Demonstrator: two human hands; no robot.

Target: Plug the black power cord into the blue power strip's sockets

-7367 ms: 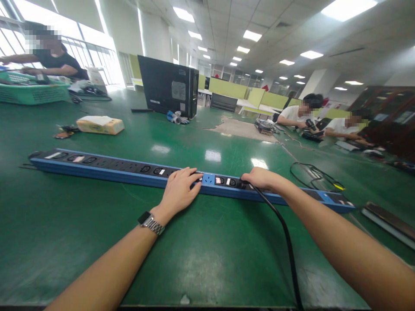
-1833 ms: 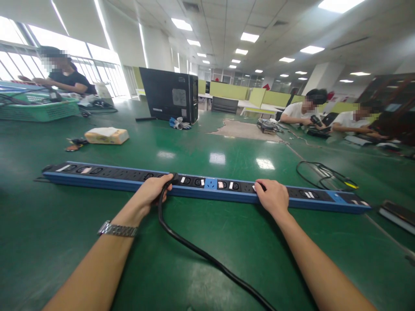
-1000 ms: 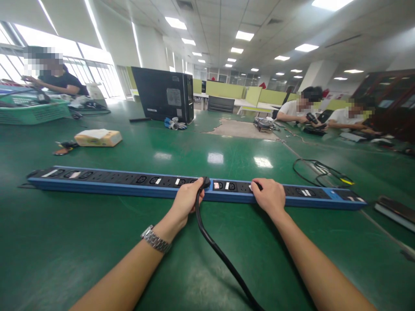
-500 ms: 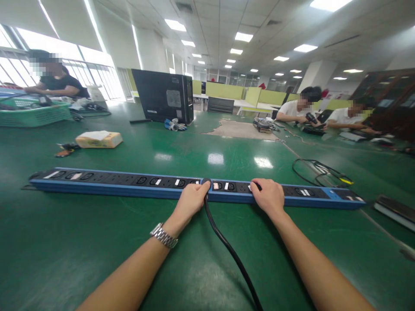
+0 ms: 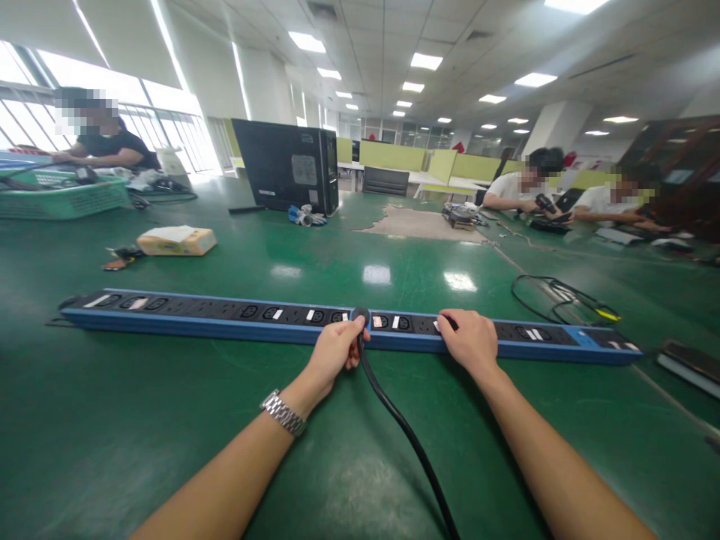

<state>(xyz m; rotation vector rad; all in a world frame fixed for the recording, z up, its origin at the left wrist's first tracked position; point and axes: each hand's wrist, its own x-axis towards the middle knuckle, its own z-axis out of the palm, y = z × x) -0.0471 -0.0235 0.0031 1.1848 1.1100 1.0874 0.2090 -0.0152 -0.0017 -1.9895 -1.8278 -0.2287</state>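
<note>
A long blue-and-black power strip (image 5: 191,310) with rows of sockets and white labels lies across the green table in front of me. From its middle a thick black power cable (image 5: 402,421) runs down towards me. My left hand (image 5: 339,345), with a metal watch on the wrist, pinches the cable where it meets the strip, thumb on the round black fitting. To its right, my right hand (image 5: 471,339) is closed over the strip, its thumb along the socket face; some of its fingers are hidden.
Beyond the strip stand a tissue pack (image 5: 177,241) and a black computer case (image 5: 281,165) with gloves (image 5: 307,216) beside it. A green basket (image 5: 73,199) is at left, coiled black cable (image 5: 554,292) at right. People sit working at the far left and right.
My left hand's lower fingers have come off the strip's front side and now show curled beside the cable. The strip and my right hand stay in place; the view shifts slightly.
</note>
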